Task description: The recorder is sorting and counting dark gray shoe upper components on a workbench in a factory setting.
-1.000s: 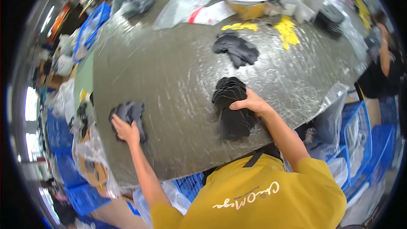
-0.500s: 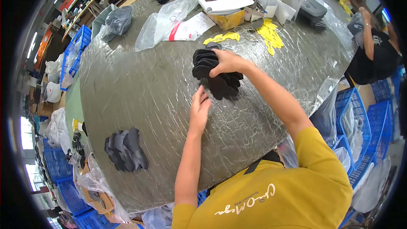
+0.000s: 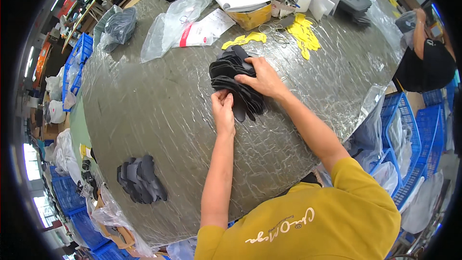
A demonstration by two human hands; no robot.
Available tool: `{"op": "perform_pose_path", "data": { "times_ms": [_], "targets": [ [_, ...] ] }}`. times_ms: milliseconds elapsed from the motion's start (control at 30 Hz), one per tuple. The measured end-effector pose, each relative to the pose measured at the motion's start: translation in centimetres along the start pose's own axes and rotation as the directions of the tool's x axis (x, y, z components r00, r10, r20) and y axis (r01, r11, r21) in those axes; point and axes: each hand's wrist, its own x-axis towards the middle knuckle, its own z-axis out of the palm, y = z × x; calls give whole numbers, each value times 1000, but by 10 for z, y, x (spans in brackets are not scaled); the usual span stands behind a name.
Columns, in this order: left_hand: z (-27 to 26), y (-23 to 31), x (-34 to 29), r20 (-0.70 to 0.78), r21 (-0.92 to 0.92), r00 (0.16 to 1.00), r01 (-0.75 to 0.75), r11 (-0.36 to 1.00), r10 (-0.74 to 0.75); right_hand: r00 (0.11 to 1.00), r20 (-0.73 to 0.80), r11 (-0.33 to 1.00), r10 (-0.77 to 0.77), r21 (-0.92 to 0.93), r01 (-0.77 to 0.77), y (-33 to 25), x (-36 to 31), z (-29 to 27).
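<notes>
A fanned stack of flat black cut-out pieces [image 3: 230, 76] with rounded outlines is on the table at the middle. My right hand [image 3: 264, 79] grips its right side, thumb on the near layers and fingers over the top. At the near left edge of the stack, my left hand [image 3: 224, 113] has its thumb and fingers pinched together on the edge of the pieces; whether one piece or several is hidden. Nearer on the left, a second overlapping pile of dark grey pieces [image 3: 141, 179] lies on the table, touched by neither hand.
The plastic-covered table [image 3: 168, 125] holds yellow cut-outs [image 3: 303, 36], a clear bag [image 3: 175, 21], and a yellow-brown box [image 3: 252, 18] with papers at the back. Blue crates [image 3: 397, 135] stand off the right edge. A person in black [image 3: 426, 65] is at the far right.
My left hand has moved up to the stack and its fingers have closed at its edge. The stack, still in my right hand, has spread into a wider fan.
</notes>
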Motion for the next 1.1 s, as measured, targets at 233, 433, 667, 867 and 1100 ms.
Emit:
{"op": "perform_pose_path", "data": {
  "times_ms": [233, 433, 667, 867, 1100],
  "targets": [
    [-8, 5, 16, -49, 194, 993, -92, 977, 103, 998, 24, 998, 50, 36, -51, -16, -14, 14],
    [-3, 3, 17, -133, -14, 991, -5, 1000, 3, 962, -54, 961, -269, 44, 272, -14, -10, 10],
    [12, 8, 30, -112, 0, 991, 77, 997, -77, 971, -238, 999, -7, -49, -5, 13, -2, 15],
    [-22, 17, 49, -79, 39, 997, -16, 999, 19, 986, -145, 987, -77, 129, 96, -19, -24, 35],
    [-26, 46, 51, 75, 2, 976, 205, 979, -204, 963, -253, 978, 95, 204, -43, -12, -20, 21]
  ]
}}
